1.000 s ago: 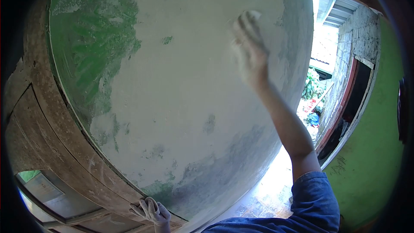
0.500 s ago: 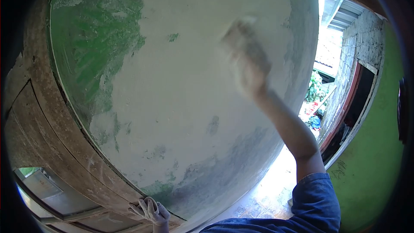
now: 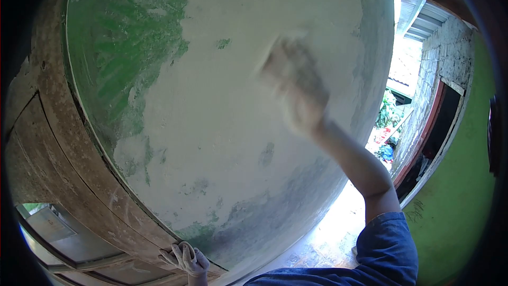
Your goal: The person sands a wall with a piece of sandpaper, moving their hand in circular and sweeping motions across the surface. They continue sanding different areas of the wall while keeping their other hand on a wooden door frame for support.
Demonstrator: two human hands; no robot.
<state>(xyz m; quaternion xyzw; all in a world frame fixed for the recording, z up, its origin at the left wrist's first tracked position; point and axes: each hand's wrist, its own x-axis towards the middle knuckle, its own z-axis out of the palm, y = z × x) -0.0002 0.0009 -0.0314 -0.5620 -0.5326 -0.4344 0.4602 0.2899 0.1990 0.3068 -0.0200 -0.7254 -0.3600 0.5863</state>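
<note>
A wall [image 3: 211,106] fills the middle of the view, coated whitish-grey, with green paint [image 3: 127,32] showing at its upper left. Against the coated part is my right hand [image 3: 301,82], smeared by motion; a pale, blurred edge shows at its fingertips, too unclear to name. My left hand [image 3: 186,258], dusted with white, rests at the bottom on the edge of a brown wooden frame [image 3: 106,190], beside the wall's lower corner. Its fingers look bent, and nothing can be made out in them.
At the lower left are glass panes [image 3: 79,233] in the wooden frame. On the right, an opening shows plants [image 3: 388,108], a block wall [image 3: 431,74] and a dark doorway with a red frame [image 3: 435,122]. A green wall [image 3: 455,196] stands at the far right.
My right hand has moved slightly down and left over the wall. The view has shifted a little, and my left hand stays in place on the frame's edge.
</note>
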